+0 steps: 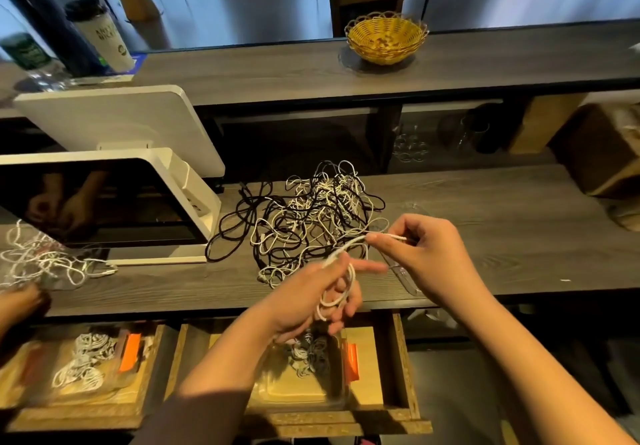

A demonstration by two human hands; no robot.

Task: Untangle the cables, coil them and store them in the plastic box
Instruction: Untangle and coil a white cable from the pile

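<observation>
A tangled heap of black and white cables lies on the dark wooden counter. My left hand holds a white cable looped around its fingers in a small coil. My right hand pinches the free end of that same cable near its plug, just right of the left hand. Below, in an open drawer, stands a clear plastic box with an orange clip; several coiled cables lie in it.
A white point-of-sale screen stands at the left. Another person's hand and a white cable tangle are at far left. A second drawer box holds white coils. A yellow basket sits on the upper shelf.
</observation>
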